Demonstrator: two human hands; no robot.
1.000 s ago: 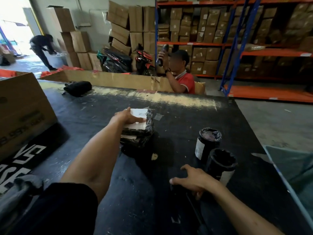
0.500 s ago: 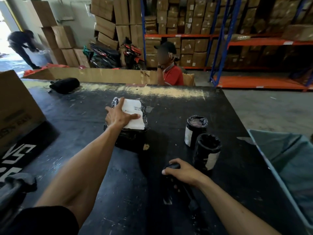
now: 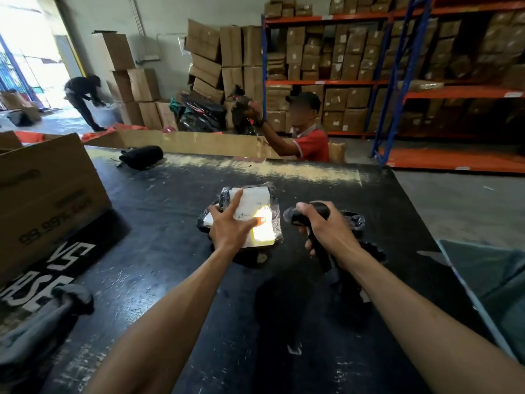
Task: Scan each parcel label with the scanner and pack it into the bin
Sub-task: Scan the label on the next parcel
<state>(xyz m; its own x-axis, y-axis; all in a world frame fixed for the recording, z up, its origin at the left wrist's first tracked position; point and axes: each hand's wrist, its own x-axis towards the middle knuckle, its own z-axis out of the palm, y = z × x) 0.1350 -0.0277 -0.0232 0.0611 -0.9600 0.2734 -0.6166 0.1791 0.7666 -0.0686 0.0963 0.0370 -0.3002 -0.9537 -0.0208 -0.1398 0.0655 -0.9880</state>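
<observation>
A black plastic-wrapped parcel (image 3: 272,223) with a white label (image 3: 254,199) lies mid-table on top of other dark parcels. My left hand (image 3: 231,226) presses flat on the label with straight, spread fingers. A bright patch of scanner light falls on the label's near right part. My right hand (image 3: 322,228) grips the black handheld scanner (image 3: 314,213) just right of the parcel, its head aimed at the label. Behind my right hand, two black wrapped cylindrical parcels (image 3: 355,220) are mostly hidden. The grey-blue bin (image 3: 483,268) sits at the table's right edge.
A large cardboard box (image 3: 45,194) stands on the table's left. A black pouch (image 3: 142,156) lies at the far left. A person in a red shirt (image 3: 308,140) works behind the far edge by a long carton (image 3: 199,143). Shelving with boxes fills the back right.
My right hand has lifted the scanner off the table and brought it up beside the parcel; light now shines on the label. My left hand stays on the label.
</observation>
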